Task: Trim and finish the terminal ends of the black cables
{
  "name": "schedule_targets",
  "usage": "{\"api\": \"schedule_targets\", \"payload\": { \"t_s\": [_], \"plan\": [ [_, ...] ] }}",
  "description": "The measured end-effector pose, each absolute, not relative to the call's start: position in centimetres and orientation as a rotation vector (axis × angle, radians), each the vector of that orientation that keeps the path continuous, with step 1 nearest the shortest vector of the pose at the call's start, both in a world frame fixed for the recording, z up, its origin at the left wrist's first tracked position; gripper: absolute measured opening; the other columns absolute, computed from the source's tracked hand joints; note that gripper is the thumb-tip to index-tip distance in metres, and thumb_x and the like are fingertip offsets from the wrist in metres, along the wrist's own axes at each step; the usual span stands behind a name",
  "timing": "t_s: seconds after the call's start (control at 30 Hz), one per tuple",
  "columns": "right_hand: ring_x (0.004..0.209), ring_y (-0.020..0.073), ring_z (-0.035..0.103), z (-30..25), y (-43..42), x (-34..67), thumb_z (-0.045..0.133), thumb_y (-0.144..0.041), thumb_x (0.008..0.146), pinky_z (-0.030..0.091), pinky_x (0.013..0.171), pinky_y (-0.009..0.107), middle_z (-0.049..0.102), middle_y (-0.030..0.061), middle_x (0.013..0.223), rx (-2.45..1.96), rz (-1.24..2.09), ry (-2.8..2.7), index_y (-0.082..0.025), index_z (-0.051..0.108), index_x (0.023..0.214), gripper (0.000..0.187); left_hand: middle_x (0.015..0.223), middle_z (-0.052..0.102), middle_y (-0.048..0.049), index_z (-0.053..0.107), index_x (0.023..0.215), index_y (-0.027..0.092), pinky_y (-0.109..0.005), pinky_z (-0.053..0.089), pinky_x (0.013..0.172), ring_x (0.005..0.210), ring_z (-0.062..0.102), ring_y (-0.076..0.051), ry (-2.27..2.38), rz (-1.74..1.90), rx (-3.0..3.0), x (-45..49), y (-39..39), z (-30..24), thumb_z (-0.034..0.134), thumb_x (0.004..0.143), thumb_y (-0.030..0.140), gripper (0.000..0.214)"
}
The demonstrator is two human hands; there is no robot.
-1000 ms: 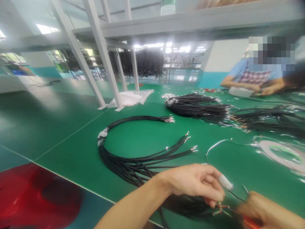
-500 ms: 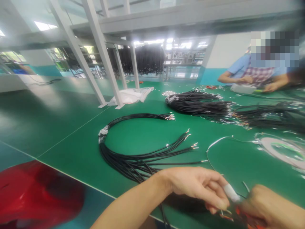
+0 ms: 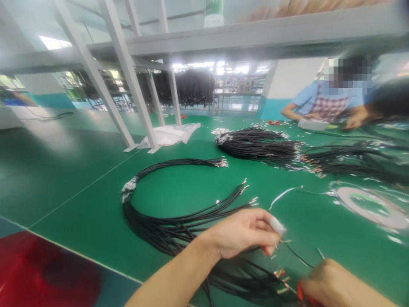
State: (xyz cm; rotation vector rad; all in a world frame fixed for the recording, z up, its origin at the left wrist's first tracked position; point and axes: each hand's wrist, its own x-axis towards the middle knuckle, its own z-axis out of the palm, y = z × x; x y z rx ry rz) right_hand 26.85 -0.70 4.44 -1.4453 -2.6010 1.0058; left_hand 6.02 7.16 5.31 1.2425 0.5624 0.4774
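Observation:
My left hand [image 3: 244,232] hovers over the green table [image 3: 96,192] with its fingers pinched together; a white cot covers one fingertip. A thin black wire [image 3: 297,255] runs from that pinch toward my right hand [image 3: 335,285] at the bottom right. My right hand is closed around a red-handled tool [image 3: 300,292], mostly hidden. Below both hands lies a bunch of black wires with metal terminals [image 3: 281,277]. A curved bundle of black wires [image 3: 150,217], taped at one point, lies just left of my left hand.
Larger heaps of black wires [image 3: 258,147] lie farther back and to the right [image 3: 358,164]. A roll of white tape [image 3: 370,204] sits at the right. A clear plastic bag [image 3: 169,133] lies by white frame legs [image 3: 128,76]. Another person [image 3: 326,102] works at the far right. A red object [image 3: 44,277] fills the bottom-left corner.
My left hand has lifted and moved left, away from my right hand, drawing a thin wire out between them. My right hand has dropped lower in view.

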Motion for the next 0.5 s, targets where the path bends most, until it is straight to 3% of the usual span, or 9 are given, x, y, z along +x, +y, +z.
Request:
{"api": "schedule_targets", "payload": {
  "t_s": [0.07, 0.2, 0.27, 0.37, 0.5],
  "plan": [
    [0.049, 0.0131, 0.025, 4.5, -0.1, 27.4, 0.055, -0.038, 0.082, 0.019, 0.048, 0.030, 0.031, -0.0059, 0.053, -1.546, 1.079, -2.338, -0.023, 0.039, 0.055, 0.035, 0.064, 0.050, 0.0047, 0.053, 0.086, 0.018, -0.024, 0.040, 0.058, 0.056, 0.047, -0.010, 0.791, 0.625, 1.434, 6.1, 7.5, 5.4, 0.060, 0.079, 0.033, 0.018],
    [0.048, 0.0125, 0.026, 4.0, 1.5, 28.7, 0.052, -0.066, 0.072, 0.019, 0.047, 0.029, 0.025, -0.0073, 0.050, -1.856, 0.994, -1.670, -0.026, 0.032, 0.052, 0.049, 0.065, 0.049, 0.0048, 0.057, 0.079, 0.018, -0.024, 0.033, 0.058, 0.060, 0.042, -0.011, 0.959, 0.711, 1.697, 6.3, 7.4, 5.0, 0.059, 0.082, 0.026, 0.008],
    [0.044, 0.0121, 0.030, 3.7, 2.2, 28.7, 0.049, -0.067, 0.073, 0.021, 0.046, 0.028, 0.031, -0.0072, 0.046, -1.890, 0.987, -1.535, -0.026, 0.036, 0.054, 0.048, 0.068, 0.054, 0.0040, 0.060, 0.078, 0.019, -0.024, 0.034, 0.060, 0.062, 0.045, -0.011, 0.954, 0.675, 1.819, 6.3, 7.2, 4.8, 0.058, 0.080, 0.019, 0.003],
    [0.041, 0.0117, 0.034, 3.6, 3.1, 27.8, 0.047, -0.065, 0.076, 0.023, 0.044, 0.027, 0.041, -0.0056, 0.043, -1.846, 1.014, -1.465, -0.025, 0.041, 0.056, 0.045, 0.074, 0.059, 0.0019, 0.062, 0.080, 0.019, -0.026, 0.037, 0.067, 0.068, 0.050, -0.013, 0.980, 0.633, 1.968, 6.1, 7.1, 4.4, 0.052, 0.081, 0.011, 0.013],
    [0.043, 0.0111, 0.035, 4.0, 5.1, 26.3, 0.052, -0.058, 0.076, 0.025, 0.047, 0.027, 0.045, -0.0056, 0.043, -1.737, 0.975, -1.411, -0.024, 0.044, 0.053, 0.042, 0.082, 0.059, -0.0029, 0.060, 0.081, 0.018, -0.033, 0.038, 0.080, 0.083, 0.051, -0.020, 1.108, 0.610, 2.105, 6.1, 7.4, 3.6, 0.055, 0.079, 0.009, 0.010]
  ]
}}
